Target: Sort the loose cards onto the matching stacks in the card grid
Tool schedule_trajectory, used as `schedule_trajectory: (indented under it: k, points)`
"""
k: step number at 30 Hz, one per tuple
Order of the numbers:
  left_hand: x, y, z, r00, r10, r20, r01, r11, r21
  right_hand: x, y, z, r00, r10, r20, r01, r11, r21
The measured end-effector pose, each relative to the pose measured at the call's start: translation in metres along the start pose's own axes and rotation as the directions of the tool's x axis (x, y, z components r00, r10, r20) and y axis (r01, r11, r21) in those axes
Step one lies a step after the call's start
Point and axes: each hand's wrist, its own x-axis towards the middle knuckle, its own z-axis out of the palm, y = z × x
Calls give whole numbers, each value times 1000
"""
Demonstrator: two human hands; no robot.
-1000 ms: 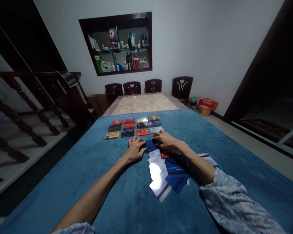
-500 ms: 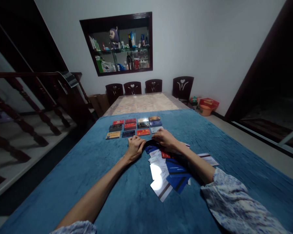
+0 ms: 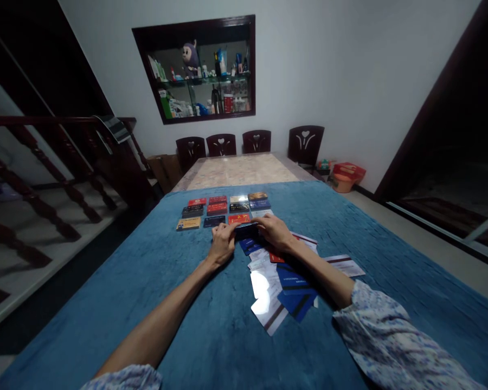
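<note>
Between my two hands a dark card (image 3: 246, 229) is held by its short ends, tilted up on its long edge; whether it is one card or several I cannot tell. My left hand (image 3: 223, 242) is closed on its left end, and my right hand (image 3: 275, 232) grips the right end. Just beyond stand rows of sorted card stacks, among them a red card stack (image 3: 238, 219), a dark blue card stack (image 3: 214, 221) and a yellow card stack (image 3: 188, 223). Under and beside my right forearm lie loose blue cards (image 3: 295, 279) and white striped cards (image 3: 270, 314).
A blue cloth (image 3: 179, 336) covers the near part of the table, with the bare marble-like tabletop (image 3: 244, 168) beyond. Dark chairs (image 3: 256, 142) line the far end. A wooden railing (image 3: 44, 162) runs on the left, and a red-and-orange tub (image 3: 344, 177) stands at right.
The dark card between my hands has been raised and tilted up, so its face shows more. My left hand has shifted slightly up and toward the stacks.
</note>
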Motion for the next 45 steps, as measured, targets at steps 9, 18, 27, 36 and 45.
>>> schedule_trajectory:
  k: [9,18,27,36,45]
  points:
    - [1,2,-2,995,-97,-8,97,995,17,-2,-7,-6,998,0,59,1,1000,-11]
    - [0,7,-4,995,-83,52,77,991,107,0,-3,-3,986,-35,161,47,996,-76]
    - [-1,12,-3,995,-68,69,54,980,190,2,-8,-4,977,-51,206,82,986,-146]
    - [2,13,-3,995,-97,6,96,991,92,4,-11,-13,982,-72,175,105,977,-188]
    - [21,22,-7,995,-26,95,21,998,54,9,-1,-24,980,13,198,34,972,-233]
